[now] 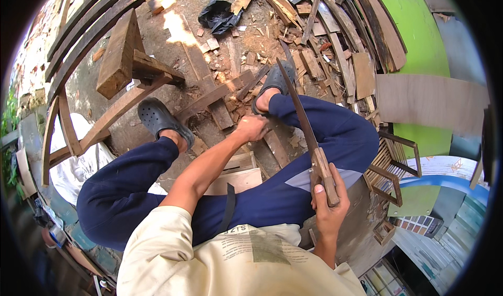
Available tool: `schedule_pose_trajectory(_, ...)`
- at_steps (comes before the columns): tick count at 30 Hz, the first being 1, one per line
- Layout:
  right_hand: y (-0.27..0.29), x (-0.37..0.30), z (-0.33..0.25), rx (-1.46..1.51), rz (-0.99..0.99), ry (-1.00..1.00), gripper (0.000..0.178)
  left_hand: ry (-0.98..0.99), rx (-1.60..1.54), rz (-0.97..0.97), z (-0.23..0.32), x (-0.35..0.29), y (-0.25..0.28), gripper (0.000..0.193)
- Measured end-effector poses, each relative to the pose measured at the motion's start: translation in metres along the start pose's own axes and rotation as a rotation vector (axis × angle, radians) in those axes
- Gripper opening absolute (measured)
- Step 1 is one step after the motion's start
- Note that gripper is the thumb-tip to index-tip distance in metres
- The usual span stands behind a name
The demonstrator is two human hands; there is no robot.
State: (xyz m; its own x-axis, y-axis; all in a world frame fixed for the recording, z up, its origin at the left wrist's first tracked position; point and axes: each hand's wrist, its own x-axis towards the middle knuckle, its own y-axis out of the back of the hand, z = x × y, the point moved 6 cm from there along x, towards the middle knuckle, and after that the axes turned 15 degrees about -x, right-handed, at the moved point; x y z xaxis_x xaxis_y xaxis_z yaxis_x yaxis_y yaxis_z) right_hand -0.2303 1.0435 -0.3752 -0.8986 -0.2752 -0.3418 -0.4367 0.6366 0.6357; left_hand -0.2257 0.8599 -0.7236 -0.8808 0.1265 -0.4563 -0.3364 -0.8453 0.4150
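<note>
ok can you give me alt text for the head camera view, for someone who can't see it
Seen from above, a seated person in dark blue trousers grips the wooden handle of a long machete in the right hand, blade pointing away, while the left hand reaches down to a wood piece between the knees. Grey clogs rest on dirt littered with wood scraps.

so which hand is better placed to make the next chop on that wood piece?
Right, probably. The right hand already grips the machete by its wooden handle, blade raised over the work. The left hand is closed on the wood piece between the feet, steadying it.
</note>
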Motion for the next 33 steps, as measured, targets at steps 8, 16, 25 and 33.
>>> schedule_pose_trajectory(8, -0.011, 0.002, 0.002, 0.033, 0.014, 0.028, 0.054, 0.165, 0.09, 1.168, -0.042, -0.033, 0.1, 0.093)
schedule_pose_trajectory(16, -0.018, -0.001, -0.012, 0.076, -0.089, 0.212, 0.073, -0.201, -0.025, 0.339, 0.005, -0.004, 0.007, 0.055)
schedule_pose_trajectory(25, -0.042, -0.004, -0.007, 0.099, -0.203, 0.289, 0.075, 0.298, 0.181, 0.65, -0.009, -0.011, 0.081, 0.096)
schedule_pose_trajectory(33, -0.039, -0.001, -0.011, 0.082, -0.178, 0.269, 0.076, -0.332, -0.114, 0.862, -0.009, -0.029, 0.04, 0.056)
